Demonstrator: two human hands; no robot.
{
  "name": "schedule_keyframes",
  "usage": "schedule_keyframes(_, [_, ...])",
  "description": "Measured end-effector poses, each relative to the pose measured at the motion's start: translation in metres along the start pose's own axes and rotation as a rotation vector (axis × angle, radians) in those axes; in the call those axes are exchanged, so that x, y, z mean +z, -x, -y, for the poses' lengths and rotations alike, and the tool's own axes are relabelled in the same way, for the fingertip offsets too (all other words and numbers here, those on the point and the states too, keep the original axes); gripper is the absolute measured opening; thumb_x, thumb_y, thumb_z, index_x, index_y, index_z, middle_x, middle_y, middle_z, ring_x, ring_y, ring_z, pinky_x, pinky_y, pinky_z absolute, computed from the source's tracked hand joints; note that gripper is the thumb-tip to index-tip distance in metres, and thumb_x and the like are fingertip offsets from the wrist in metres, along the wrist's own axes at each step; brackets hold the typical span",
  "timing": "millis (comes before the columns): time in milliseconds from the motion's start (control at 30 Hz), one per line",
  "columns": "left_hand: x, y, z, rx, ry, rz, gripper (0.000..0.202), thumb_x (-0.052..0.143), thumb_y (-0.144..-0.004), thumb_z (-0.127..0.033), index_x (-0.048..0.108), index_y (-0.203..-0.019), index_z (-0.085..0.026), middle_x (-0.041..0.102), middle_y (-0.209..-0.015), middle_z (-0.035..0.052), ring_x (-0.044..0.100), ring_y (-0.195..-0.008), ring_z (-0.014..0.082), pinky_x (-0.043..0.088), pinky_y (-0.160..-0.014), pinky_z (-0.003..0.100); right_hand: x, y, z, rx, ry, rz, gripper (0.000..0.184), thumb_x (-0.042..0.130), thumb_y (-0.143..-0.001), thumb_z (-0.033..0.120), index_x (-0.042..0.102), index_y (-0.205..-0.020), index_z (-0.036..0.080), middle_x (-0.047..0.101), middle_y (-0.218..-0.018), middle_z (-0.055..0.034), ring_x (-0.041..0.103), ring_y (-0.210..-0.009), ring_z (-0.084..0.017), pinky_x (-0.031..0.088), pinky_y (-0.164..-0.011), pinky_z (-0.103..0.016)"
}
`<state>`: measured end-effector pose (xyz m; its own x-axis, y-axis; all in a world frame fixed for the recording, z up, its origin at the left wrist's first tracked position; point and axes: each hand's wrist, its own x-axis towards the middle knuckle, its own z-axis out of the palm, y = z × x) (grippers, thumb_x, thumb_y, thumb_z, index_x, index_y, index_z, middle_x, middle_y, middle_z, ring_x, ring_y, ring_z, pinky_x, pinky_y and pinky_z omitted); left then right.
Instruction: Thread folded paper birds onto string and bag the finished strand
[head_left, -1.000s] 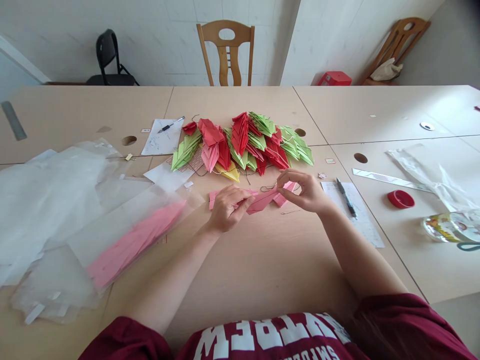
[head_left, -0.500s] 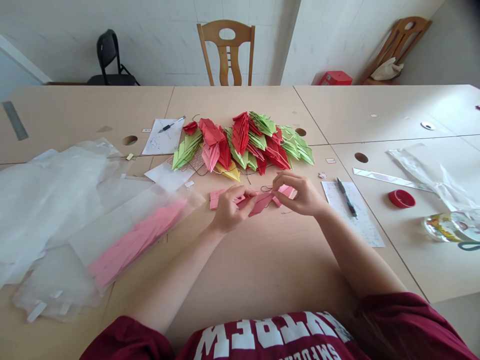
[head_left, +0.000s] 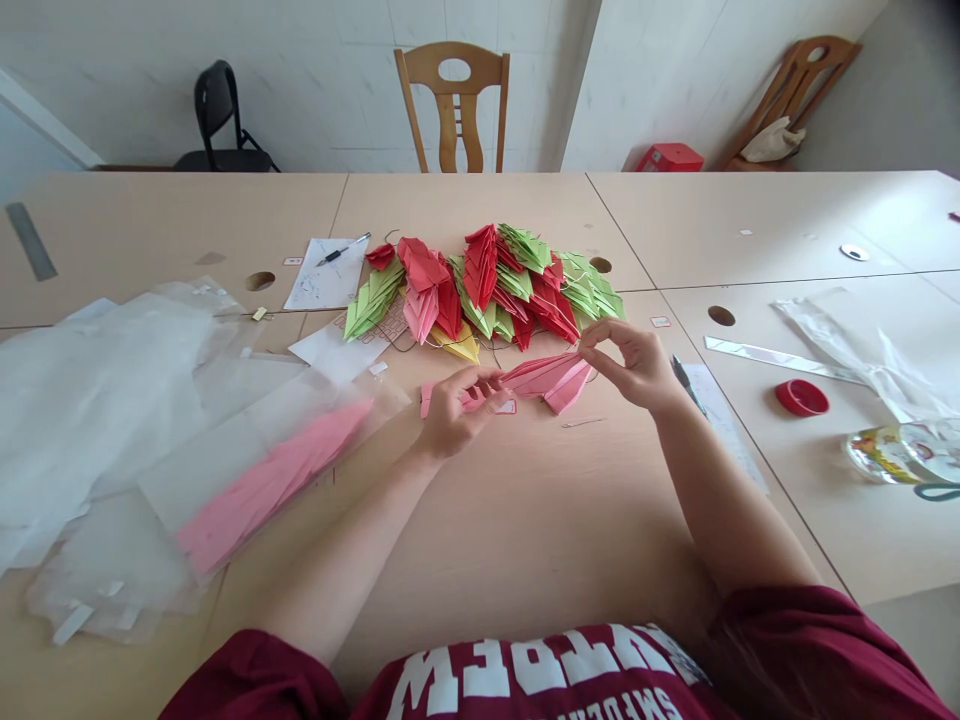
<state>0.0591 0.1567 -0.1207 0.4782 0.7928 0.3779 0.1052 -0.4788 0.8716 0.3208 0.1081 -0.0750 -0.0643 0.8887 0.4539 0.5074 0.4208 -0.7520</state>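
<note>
My left hand [head_left: 459, 412] is closed, its thumb and fingers pinching the left end of a pink folded paper [head_left: 551, 378]. The paper stretches to the right in narrow pleats just above the table. At its upper right edge, the thumb and index finger of my right hand [head_left: 634, 368] are pinched together, the fingertips partly hiding the grip. More pink paper [head_left: 426, 400] lies behind my left hand. A thin, needle-like piece [head_left: 583, 423] rests on the table below the paper. Beyond my hands sits a pile of red, green and pink folded paper [head_left: 480, 285] with dark thread about it.
Clear plastic bags [head_left: 112, 380] spread over the left, one holding pink paper strips [head_left: 274, 485]. Written sheets with pens lie at the back left and beside my right forearm. A red ring [head_left: 802, 398] and a clear patterned container [head_left: 904, 453] stand at right.
My right hand has moved right and slightly up, away from my left hand. The pink paper now shows spread out between them. My left hand has shifted slightly left.
</note>
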Motion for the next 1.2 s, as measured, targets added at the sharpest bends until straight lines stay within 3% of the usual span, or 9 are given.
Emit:
schedule_keyframes(133, [0.003, 0.000, 0.001, 0.102, -0.140, -0.116, 0.018, 0.067, -0.083, -0.033, 0.069, -0.080, -0.015, 0.070, -0.075, 0.0033, 0.061, -0.064, 0.0119, 0.048, -0.058, 0.024, 0.004, -0.001, 0.002, -0.018, 0.128, 0.047, 0.010, 0.058, -0.089, 0.030, 0.063, -0.093, 0.023, 0.065, -0.093, -0.0056, 0.060, -0.089, -0.022, 0.048, -0.082, -0.041])
schedule_keyframes(233, [0.002, -0.001, 0.001, 0.209, -0.264, -0.132, 0.015, 0.067, -0.084, -0.031, 0.069, -0.079, -0.017, 0.071, -0.075, 0.0027, 0.062, -0.066, 0.0127, 0.048, -0.061, 0.025, 0.008, -0.002, 0.006, -0.109, 0.245, 0.121, 0.026, 0.061, -0.087, 0.031, 0.061, -0.112, 0.025, 0.063, -0.111, -0.0078, 0.058, -0.106, -0.026, 0.046, -0.092, -0.045])
schedule_keyframes(467, [0.005, 0.002, 0.003, 0.409, -0.447, 0.025, 0.010, 0.061, -0.088, -0.026, 0.068, -0.084, -0.020, 0.073, -0.081, 0.0027, 0.066, -0.078, 0.0167, 0.049, -0.073, 0.030, 0.037, 0.002, 0.014, -0.294, 0.338, 0.253, 0.011, 0.057, -0.092, 0.031, 0.065, -0.098, 0.027, 0.068, -0.098, -0.0028, 0.061, -0.096, -0.021, 0.032, -0.106, -0.048])
schedule_keyframes(567, [0.005, 0.003, 0.002, 0.419, -0.481, 0.071, 0.013, 0.057, -0.091, -0.027, 0.067, -0.084, -0.020, 0.070, -0.078, 0.0033, 0.064, -0.075, 0.0165, 0.049, -0.072, 0.030, 0.046, 0.005, 0.014, -0.284, 0.282, 0.269, 0.012, 0.054, -0.093, 0.030, 0.064, -0.089, 0.025, 0.068, -0.088, -0.0026, 0.061, -0.085, -0.019, 0.036, -0.103, -0.047])
schedule_keyframes(733, [0.005, 0.002, -0.001, 0.353, -0.303, 0.197, 0.015, 0.052, -0.093, -0.023, 0.063, -0.085, -0.018, 0.066, -0.080, 0.0045, 0.061, -0.077, 0.0159, 0.050, -0.072, 0.028, 0.048, 0.006, 0.013, -0.251, 0.137, 0.310, 0.013, 0.051, -0.094, 0.028, 0.061, -0.088, 0.023, 0.066, -0.086, -0.0042, 0.061, -0.083, -0.019, 0.040, -0.102, -0.046])
schedule_keyframes(867, [0.004, 0.001, 0.003, 0.306, -0.206, 0.171, 0.008, 0.056, -0.091, -0.021, 0.063, -0.087, -0.019, 0.068, -0.081, 0.0037, 0.063, -0.078, 0.0153, 0.051, -0.072, 0.027, 0.046, 0.006, 0.012, -0.192, 0.122, 0.362, 0.018, 0.044, -0.095, 0.021, 0.062, -0.094, 0.023, 0.068, -0.091, -0.0034, 0.062, -0.085, -0.017, 0.031, -0.109, -0.049])
schedule_keyframes(967, [0.002, 0.002, 0.006, 0.301, -0.234, 0.087, 0.009, 0.056, -0.091, -0.020, 0.064, -0.093, -0.019, 0.070, -0.088, 0.0047, 0.065, -0.084, 0.0168, 0.052, -0.078, 0.031, 0.046, 0.006, 0.009, -0.079, 0.134, 0.302, 0.017, 0.046, -0.094, 0.021, 0.062, -0.095, 0.023, 0.068, -0.090, -0.0032, 0.063, -0.082, -0.018, 0.045, -0.096, -0.044])
schedule_keyframes(1067, [-0.001, 0.004, 0.005, 0.289, -0.294, 0.084, 0.031, 0.052, -0.089, -0.016, 0.058, -0.119, -0.020, 0.064, -0.118, 0.0102, 0.063, -0.103, 0.0199, 0.052, -0.088, 0.036, 0.048, 0.007, 0.003, 0.095, 0.115, 0.191, 0.015, 0.049, -0.091, 0.023, 0.061, -0.100, 0.022, 0.068, -0.090, -0.0035, 0.063, -0.079, -0.017, 0.051, -0.073, -0.032])
schedule_keyframes(1200, [0.001, 0.006, 0.005, 0.376, -0.410, 0.210, 0.053, 0.050, -0.084, -0.007, 0.050, -0.134, -0.025, 0.052, -0.139, 0.0101, 0.054, -0.123, 0.0240, 0.048, -0.101, 0.044, 0.051, 0.008, -0.009, 0.247, -0.009, 0.151, 0.018, 0.052, -0.089, 0.028, 0.060, -0.104, 0.021, 0.068, -0.088, -0.0029, 0.064, -0.075, -0.016, 0.051, -0.067, -0.030])
